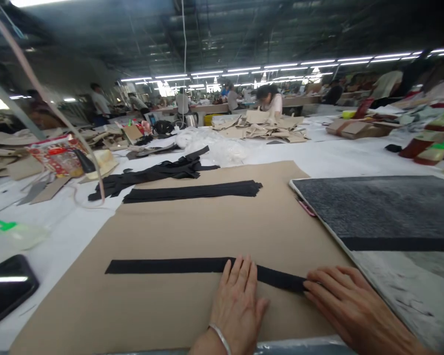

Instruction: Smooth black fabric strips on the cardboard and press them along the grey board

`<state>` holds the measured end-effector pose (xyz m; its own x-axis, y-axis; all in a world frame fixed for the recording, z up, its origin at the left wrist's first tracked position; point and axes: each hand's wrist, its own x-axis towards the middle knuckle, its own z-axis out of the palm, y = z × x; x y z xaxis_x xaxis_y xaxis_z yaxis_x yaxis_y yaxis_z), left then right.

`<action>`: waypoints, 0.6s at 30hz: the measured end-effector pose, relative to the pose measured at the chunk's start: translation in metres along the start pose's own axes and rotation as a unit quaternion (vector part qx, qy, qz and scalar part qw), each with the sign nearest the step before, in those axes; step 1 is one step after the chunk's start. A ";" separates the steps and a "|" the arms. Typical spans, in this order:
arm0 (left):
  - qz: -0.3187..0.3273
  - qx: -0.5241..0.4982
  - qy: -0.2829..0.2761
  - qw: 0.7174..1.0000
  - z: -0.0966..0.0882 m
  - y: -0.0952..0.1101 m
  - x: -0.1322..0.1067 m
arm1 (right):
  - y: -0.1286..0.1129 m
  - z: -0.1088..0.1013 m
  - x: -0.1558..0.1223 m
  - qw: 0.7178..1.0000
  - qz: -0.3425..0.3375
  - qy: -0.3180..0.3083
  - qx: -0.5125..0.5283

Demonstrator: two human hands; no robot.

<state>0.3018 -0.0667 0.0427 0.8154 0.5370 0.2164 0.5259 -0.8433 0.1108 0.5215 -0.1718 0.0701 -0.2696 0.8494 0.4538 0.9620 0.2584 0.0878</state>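
Observation:
A long black fabric strip (166,266) lies across a sheet of brown paper (192,231) in front of me. My left hand (239,296) rests flat on the strip near its middle, fingers stretched out and together, a silvery bangle on the wrist. At the strip's right end, my right hand (346,301) pinches the tip between thumb and fingers. Between the hands the strip bends slightly down toward the right. Farther back on the paper is a neat stack of black strips (192,191), with a loose heap of black strips (159,170) behind it.
To the right stands a board with a dark grey textured sheet (385,207) and a black strip along it. A phone (9,291) lies at the left edge. Clear plastic (214,145), cut pieces (262,125) and a box (358,128) are farther back; people work beyond.

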 end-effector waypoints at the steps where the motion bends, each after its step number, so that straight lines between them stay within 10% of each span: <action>1: -0.003 0.000 -0.005 1.000 0.000 -0.001 0.000 | -0.002 0.000 0.005 1.000 0.008 0.009 -0.003; 18: -0.050 0.056 0.040 0.996 0.019 -0.005 -0.002 | -0.038 0.046 0.032 0.997 0.003 -0.082 0.012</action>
<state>0.3024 -0.0631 0.0232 0.7384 0.6100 0.2876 0.6302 -0.7759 0.0276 0.4747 -0.1337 0.0407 -0.2689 0.9140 0.3039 0.9629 0.2623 0.0631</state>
